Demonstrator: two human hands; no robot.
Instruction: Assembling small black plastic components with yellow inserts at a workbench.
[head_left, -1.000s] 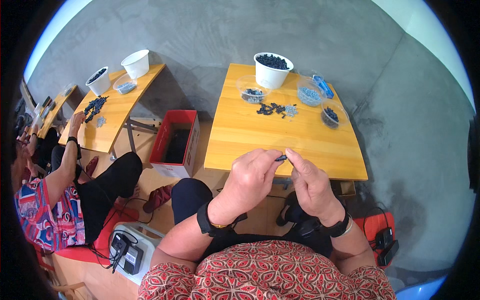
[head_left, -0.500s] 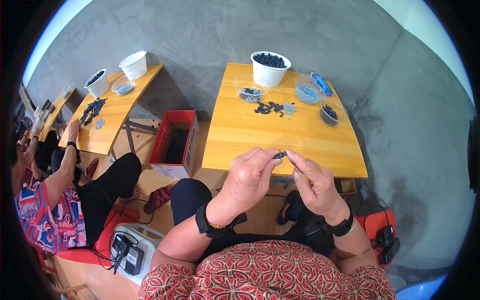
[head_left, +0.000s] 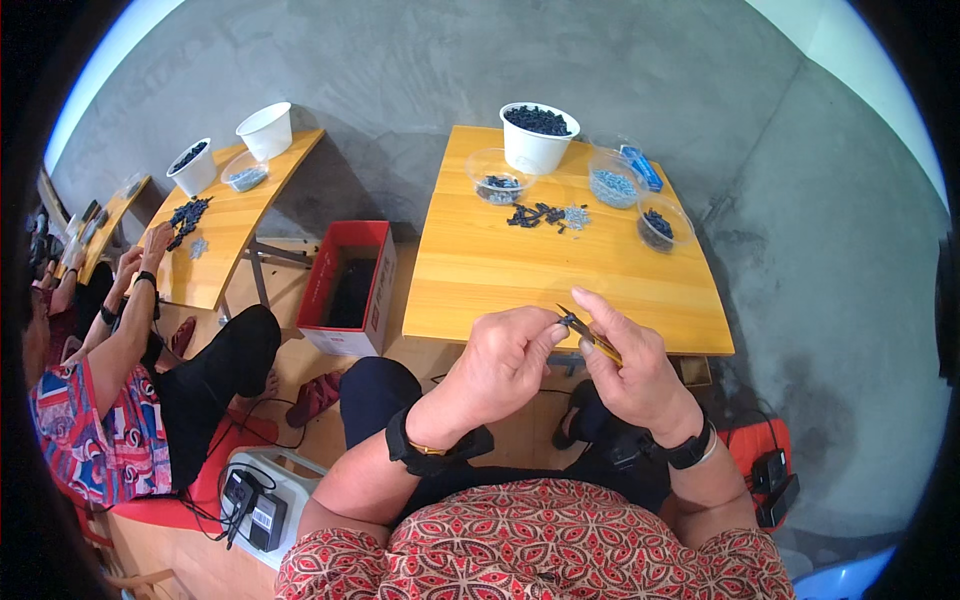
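A small dark piece [head_left: 563, 321] is sitting between the thumb and fingers of the left hand [head_left: 500, 360], which are pressing together on it. The right hand [head_left: 632, 372] is clamping its fingers around a slim pointed tool [head_left: 603, 345] with a yellow grip, and the tool's dark tip is meeting or nearly meeting the piece; contact is too small to tell. Both hands are hanging by the near edge of the table [head_left: 565, 272].

Toward the table's middle, loose dark pieces [head_left: 533, 216] are lying just beside a scatter of silvery bits [head_left: 576, 218]. Behind them, a clear bowl [head_left: 484, 163] is standing near the left edge, and a white tub [head_left: 535, 153] is holding a heap of dark pieces by the far edge. A blue packet [head_left: 642, 168] is lying near the far right corner, its markings too small to read. Along the right edge, another clear bowl [head_left: 681, 226] is holding dark pieces.

On the floor left of the table, a red-and-white box [head_left: 341, 343] is showing printing on its side. Farther left, a black device [head_left: 267, 527] is bearing a white label, and a co-worker's hand [head_left: 156, 246] is reaching over a second table [head_left: 215, 262].
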